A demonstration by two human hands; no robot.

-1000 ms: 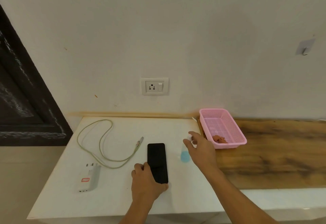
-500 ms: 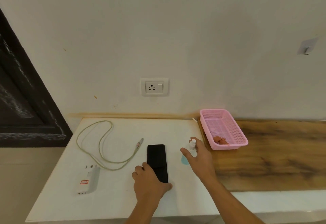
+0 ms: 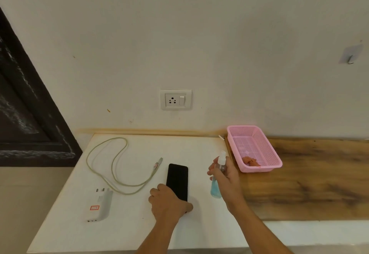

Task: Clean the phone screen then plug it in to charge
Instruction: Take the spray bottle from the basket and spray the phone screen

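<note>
A black phone (image 3: 177, 179) lies screen up on the white table (image 3: 139, 229). My left hand (image 3: 167, 203) grips its near end. My right hand (image 3: 227, 177) is closed around a small clear spray bottle (image 3: 216, 188) with blue liquid and a white nozzle, just right of the phone. A greenish cable (image 3: 113, 165) is looped at the left, its plug end (image 3: 157, 163) beside the phone. A white charger adapter (image 3: 101, 203) lies near the table's left front. A wall socket (image 3: 175, 100) with a switch sits above the table.
A pink plastic basket (image 3: 265, 147) stands on the wooden counter (image 3: 319, 173) to the right, with a small orange-pink cloth (image 3: 249, 160) inside. A dark door frame (image 3: 26, 114) is at the left. A wall hook (image 3: 350, 56) is at the upper right.
My right hand has closed around the spray bottle and tilted its top toward the phone. My left hand has stayed on the phone's near end.
</note>
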